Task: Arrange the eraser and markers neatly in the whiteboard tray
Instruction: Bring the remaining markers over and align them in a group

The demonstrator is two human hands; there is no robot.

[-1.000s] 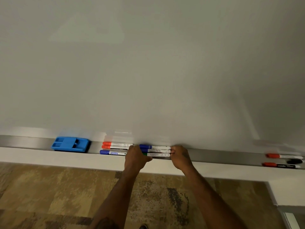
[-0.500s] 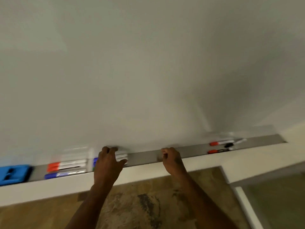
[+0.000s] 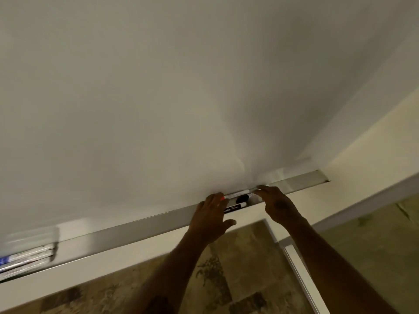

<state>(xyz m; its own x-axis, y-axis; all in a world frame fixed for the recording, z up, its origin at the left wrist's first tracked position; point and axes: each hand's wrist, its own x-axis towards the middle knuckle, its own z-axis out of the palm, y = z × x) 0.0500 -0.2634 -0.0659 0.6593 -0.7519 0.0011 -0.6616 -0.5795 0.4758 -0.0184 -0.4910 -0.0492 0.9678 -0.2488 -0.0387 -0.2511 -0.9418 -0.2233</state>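
The metal whiteboard tray (image 3: 136,230) runs from lower left to upper right under the whiteboard. Near its right end lie a red-capped marker (image 3: 238,194) against the board, a loose black cap or short black marker (image 3: 243,197), and a marker with a black label (image 3: 233,208) at the front. My left hand (image 3: 210,214) lies over their left ends, fingers spread and thumb out, hiding the red caps. My right hand (image 3: 276,202) has curled fingertips pinching the right end of the red-capped marker. The eraser is out of view.
A blurred row of several markers (image 3: 25,259) sits in the tray at the far left edge. The tray ends at the right (image 3: 322,177) by a cream wall. Patterned carpet (image 3: 226,279) and a white frame edge (image 3: 294,264) lie below.
Both hands have left the middle group of markers and moved right along the tray to the right-hand markers. The view has swung right, so the blue eraser is gone from sight.
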